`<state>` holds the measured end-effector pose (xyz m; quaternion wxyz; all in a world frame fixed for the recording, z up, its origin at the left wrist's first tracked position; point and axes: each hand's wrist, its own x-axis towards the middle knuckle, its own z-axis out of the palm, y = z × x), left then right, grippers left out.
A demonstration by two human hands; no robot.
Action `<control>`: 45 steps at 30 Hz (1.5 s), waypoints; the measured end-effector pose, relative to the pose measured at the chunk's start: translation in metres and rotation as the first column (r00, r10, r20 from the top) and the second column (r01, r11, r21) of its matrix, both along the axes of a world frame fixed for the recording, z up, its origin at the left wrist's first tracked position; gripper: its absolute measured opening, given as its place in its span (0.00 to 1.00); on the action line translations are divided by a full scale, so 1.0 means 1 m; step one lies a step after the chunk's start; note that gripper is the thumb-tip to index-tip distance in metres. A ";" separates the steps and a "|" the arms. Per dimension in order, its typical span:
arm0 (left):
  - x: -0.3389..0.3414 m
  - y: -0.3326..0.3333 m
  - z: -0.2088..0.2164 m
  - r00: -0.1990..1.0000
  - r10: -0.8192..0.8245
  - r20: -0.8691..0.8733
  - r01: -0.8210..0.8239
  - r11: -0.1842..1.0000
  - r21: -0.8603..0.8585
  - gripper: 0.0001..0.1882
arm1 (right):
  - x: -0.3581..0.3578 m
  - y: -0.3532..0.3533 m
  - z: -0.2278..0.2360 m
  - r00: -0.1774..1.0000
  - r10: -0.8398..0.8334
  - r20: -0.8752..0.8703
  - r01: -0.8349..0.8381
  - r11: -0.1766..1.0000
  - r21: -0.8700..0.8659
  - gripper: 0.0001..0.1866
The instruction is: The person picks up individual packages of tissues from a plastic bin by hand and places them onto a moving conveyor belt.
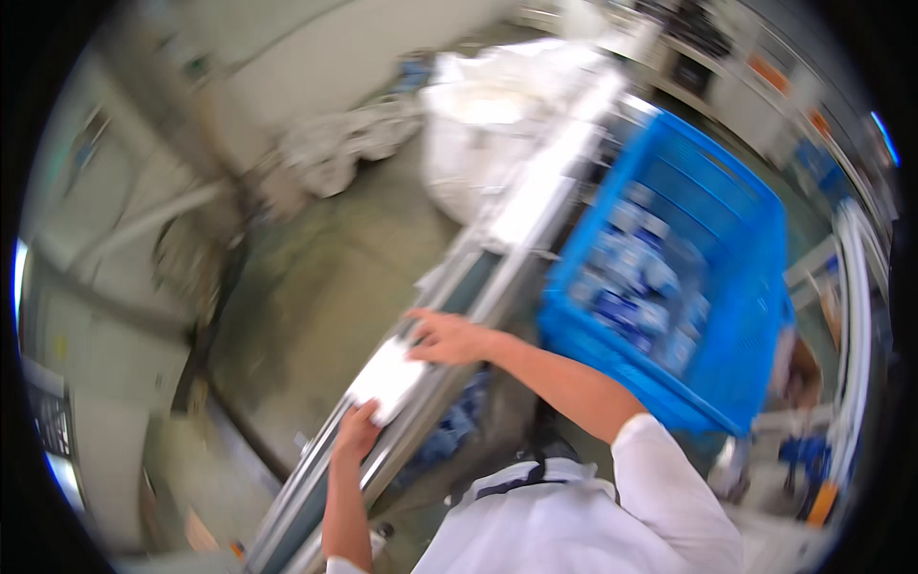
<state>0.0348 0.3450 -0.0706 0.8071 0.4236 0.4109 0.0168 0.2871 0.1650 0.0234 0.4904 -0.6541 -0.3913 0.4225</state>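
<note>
White piece [390, 381], overexposed and blurred, lies on the narrow conveyor [470, 287] at 7 o'clock from picture centre. Conveyor runs from 7 up to 1 o'clock, metal rails either side of a dark belt.

Left hand [357, 430] at the piece's 7 o'clock end: fingers bent and touching it; can't tell whether they grip or just rest. Right hand [451, 340] at its 2 o'clock side: fingers spread, forefinger stretched toward the far rail, thumb near the piece's upper end; not closed, contact unclear from blur.

Second white stretch [532, 203] farther along the conveyor at 1 o'clock, glare hides what it is. Blue crate [744, 335] at 3 o'clock, tilted in view, slotted sides, holds a loose pile of small blue-and-white packs [631, 263]. Big white sack [454, 167] at 12, just beyond the conveyor. Crumpled pale heap [335, 153] at 11 on the floor, near the sack. More blue items [445, 435] at 6, below the conveyor, too blurred to identify. Wearer's sleeve [665, 474] white, at 5 o'clock.
</note>
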 end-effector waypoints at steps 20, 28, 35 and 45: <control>0.088 -0.161 0.090 0.824 -0.006 -0.567 0.296 0.857 0.421 0.20 | 0.144 -0.544 -0.362 0.925 -0.286 0.249 0.343 0.353 -0.870 0.19; 0.093 -0.197 0.070 0.821 -0.092 -0.563 0.398 0.799 0.451 0.19 | 0.116 -0.574 -0.398 0.665 -0.691 0.283 0.314 -0.084 -0.946 0.26; 0.079 -0.203 0.047 0.816 -0.159 -0.556 0.487 0.707 0.513 0.17 | 0.096 -0.600 -0.459 0.271 -0.954 -0.128 0.188 0.183 -0.965 0.27; 0.159 -0.228 0.087 0.925 -0.289 -0.247 0.380 0.673 0.635 0.13 | 0.269 -0.569 -0.122 0.764 -0.511 0.394 0.634 0.485 -0.602 0.43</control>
